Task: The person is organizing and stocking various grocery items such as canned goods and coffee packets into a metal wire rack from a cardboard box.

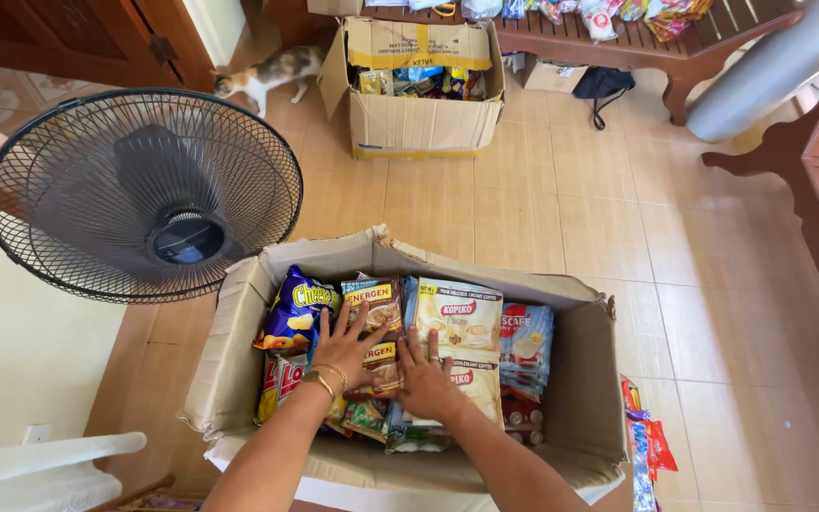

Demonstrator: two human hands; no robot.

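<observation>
Beige floor tiles (561, 218) carry a cardboard box (585, 379) where left hand (345, 343) and right hand (426, 379) lie flat, grip released, on snack packets (462, 318).

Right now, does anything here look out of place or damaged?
Yes. A strip of sachets lies loose on the floor tiles beside the near box, not packed in it. The box's top flaps are creased and torn. A cat noses around the far box.
</observation>
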